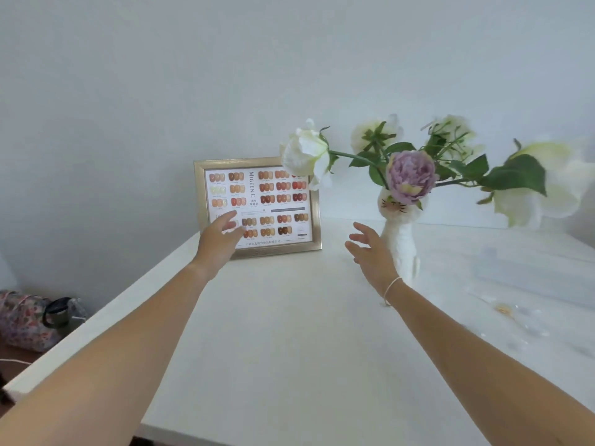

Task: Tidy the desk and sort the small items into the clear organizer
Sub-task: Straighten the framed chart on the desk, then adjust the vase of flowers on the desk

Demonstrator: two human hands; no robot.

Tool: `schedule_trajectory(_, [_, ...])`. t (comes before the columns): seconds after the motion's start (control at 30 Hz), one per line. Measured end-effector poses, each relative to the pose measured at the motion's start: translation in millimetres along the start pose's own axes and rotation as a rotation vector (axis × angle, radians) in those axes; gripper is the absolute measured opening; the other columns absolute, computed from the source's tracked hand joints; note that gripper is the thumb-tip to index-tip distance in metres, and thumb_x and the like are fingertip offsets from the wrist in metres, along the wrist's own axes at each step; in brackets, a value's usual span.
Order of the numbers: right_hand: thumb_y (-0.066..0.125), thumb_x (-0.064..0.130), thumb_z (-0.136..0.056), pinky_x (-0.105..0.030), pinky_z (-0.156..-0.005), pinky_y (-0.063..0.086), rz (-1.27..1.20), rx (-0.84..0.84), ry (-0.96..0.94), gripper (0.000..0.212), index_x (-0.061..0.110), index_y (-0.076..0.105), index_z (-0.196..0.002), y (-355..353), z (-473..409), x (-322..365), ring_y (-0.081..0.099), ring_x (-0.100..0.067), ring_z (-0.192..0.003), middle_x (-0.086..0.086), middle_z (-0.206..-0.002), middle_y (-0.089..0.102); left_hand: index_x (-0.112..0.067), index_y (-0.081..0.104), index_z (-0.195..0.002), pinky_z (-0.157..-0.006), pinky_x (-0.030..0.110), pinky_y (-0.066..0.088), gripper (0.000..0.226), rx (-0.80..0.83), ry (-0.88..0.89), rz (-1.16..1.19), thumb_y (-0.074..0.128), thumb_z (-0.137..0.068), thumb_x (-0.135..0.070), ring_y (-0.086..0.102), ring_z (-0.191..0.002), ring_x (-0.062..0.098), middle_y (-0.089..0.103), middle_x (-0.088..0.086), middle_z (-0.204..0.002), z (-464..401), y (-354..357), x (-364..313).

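So we were looking at a big white desk (289, 333) that filled most of the lower frame, with a plain pale wall behind it. Right of center stood a white vase (401, 249) with a little cat face drawn on its neck, stuffed with white flowers (306, 154) and one purple bloom (409, 175) spreading across the upper right. Just left of center, at the back of the desk, a gold frame (257, 206) leaned upright holding a nail colour chart. Our left hand (219, 241) was stretched out in front of its lower left corner, fingers spread and holding nothing; whether it actually touched the frame we couldn't tell. Our right hand (370, 252) was also spread and empty, just beside the vase. A floral bag (25, 320) sat off the desk at lower left.

Our guess was that this was the tidying part: both hands going for the frame, to straighten or shift it. Next move would've needed a hand on each side edge without knocking the vase, which looked top-heavy.

The organizer we couldn't make out for sure. There was a blurry patch of clear bits (521, 320) and something small and gold at the right edge, maybe the small items.

Readable writing: "MIGEN.C" running vertically on the chart. The line along the bottom was too small to read.
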State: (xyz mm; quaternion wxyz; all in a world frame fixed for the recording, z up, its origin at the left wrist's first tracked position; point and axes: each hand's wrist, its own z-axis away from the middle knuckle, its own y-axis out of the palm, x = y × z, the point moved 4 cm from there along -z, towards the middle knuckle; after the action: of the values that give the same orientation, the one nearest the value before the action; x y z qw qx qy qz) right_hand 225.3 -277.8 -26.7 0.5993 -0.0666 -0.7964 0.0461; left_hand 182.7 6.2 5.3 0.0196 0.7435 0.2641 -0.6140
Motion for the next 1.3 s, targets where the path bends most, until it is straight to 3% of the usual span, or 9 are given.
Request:
schedule_trajectory(0.13, [0.058,0.015,-0.089,-0.014,-0.066,0.044,0.025,-0.029,-0.024,0.033,0.019,0.054,-0.122,-33.6,33.4,-2.5,0.054,-0.012,-0.081,0.005,-0.098,0.058,-0.022,0.045,-0.136,-0.088,0.032,0.047,0.046,0.137,0.047,0.049,0.055,-0.091,-0.023,0.049,-0.113,0.016,0.049,0.002,-0.128,32.3,50.6,-20.8])
schedule_trajectory(0.3, [0.057,0.019,-0.089,-0.013,-0.064,0.044,0.089,-0.173,-0.045,0.025,0.018,0.06,-0.114,-75.7,54.0,-4.2,0.055,-0.012,-0.073,0.012,-0.086,0.057,-0.021,0.041,-0.139,-0.09,0.033,0.047,0.05,0.297,0.037,0.075,0.056,-0.091,-0.024,0.05,-0.109,0.016,0.048,0.0,-0.127,59.3,107.7,-36.8])
schedule_trajectory(0.4, [0.06,0.024,-0.087,-0.005,-0.059,0.044,0.115,-0.231,-0.044,0.028,0.02,0.058,-0.115,-93.5,55.2,-5.5,0.055,-0.01,-0.077,0.004,-0.098,0.06,-0.022,0.043,-0.137,-0.086,0.031,0.047,0.049,0.347,0.048,0.083,0.057,-0.09,-0.025,0.05,-0.113,0.016,0.049,0.007,-0.135,64.5,134.4,-40.7])
schedule_trajectory(0.57, [0.064,0.03,-0.085,-0.023,-0.08,0.039,0.123,-0.22,0.005,0.048,0.023,0.048,-0.13,-104.4,41.9,-14.0,0.051,-0.015,-0.103,0.001,-0.13,0.051,-0.025,0.042,-0.138,-0.09,0.031,0.046,0.051,0.407,0.043,0.073,0.058,-0.089,-0.027,0.05,-0.113,0.017,0.047,0.005,-0.138,61.4,169.7,-45.2])
schedule_trajectory(0.7, [0.067,0.034,-0.082,-0.026,-0.089,0.038,0.139,-0.151,0.04,0.065,0.025,0.038,-0.139,-99.1,27.5,-24.9,0.047,-0.017,-0.113,0.001,-0.141,0.042,-0.029,0.039,-0.14,-0.092,0.03,0.045,0.055,0.489,0.02,0.06,0.059,-0.088,-0.029,0.049,-0.12,0.017,0.044,0.004,-0.143,55.6,194.6,-40.4])
schedule_trajectory(0.9, [0.071,0.034,-0.078,-0.035,-0.099,0.045,0.113,-0.112,0.055,0.07,0.026,0.037,-0.139,-93.9,12.0,-38.2,0.05,-0.021,-0.121,0.002,-0.139,0.045,-0.035,0.034,-0.142,-0.096,0.035,0.046,0.061,0.609,0.024,0.088,0.06,-0.087,-0.03,0.035,-0.137,0.013,0.036,-0.001,-0.15,46.6,223.6,-38.3])
schedule_trajectory(1.07, [0.071,0.028,-0.08,-0.011,-0.072,0.042,0.082,-0.09,0.023,0.059,0.025,0.044,-0.132,-98.2,4.9,-38.2,0.053,-0.012,-0.104,0.011,-0.119,0.046,-0.037,0.039,-0.139,-0.097,0.036,0.048,0.058,0.636,0.026,0.156,0.062,-0.087,-0.026,0.047,-0.127,0.014,0.047,-0.005,-0.141,38.1,233.3,-37.8])
schedule_trajectory(1.13, [0.069,0.026,-0.081,-0.009,-0.067,0.04,0.087,-0.073,0.017,0.056,0.024,0.044,-0.132,-101.0,-0.3,-38.3,0.053,-0.011,-0.103,0.012,-0.118,0.046,-0.035,0.041,-0.138,-0.098,0.037,0.049,0.056,0.627,0.027,0.189,0.062,-0.087,-0.023,0.053,-0.122,0.016,0.051,-0.003,-0.137,36.3,237.3,-38.5])
schedule_trajectory(1.3, [0.067,0.023,-0.083,-0.023,-0.087,0.044,0.108,-0.031,0.005,0.053,0.023,0.046,-0.132,-107.6,-18.2,-41.4,0.056,-0.021,-0.113,0.003,-0.134,0.05,-0.028,0.043,-0.139,-0.095,0.035,0.051,0.056,0.589,0.023,0.234,0.063,-0.087,-0.019,0.057,-0.115,0.02,0.054,-0.001,-0.131,29.0,248.9,-41.3])
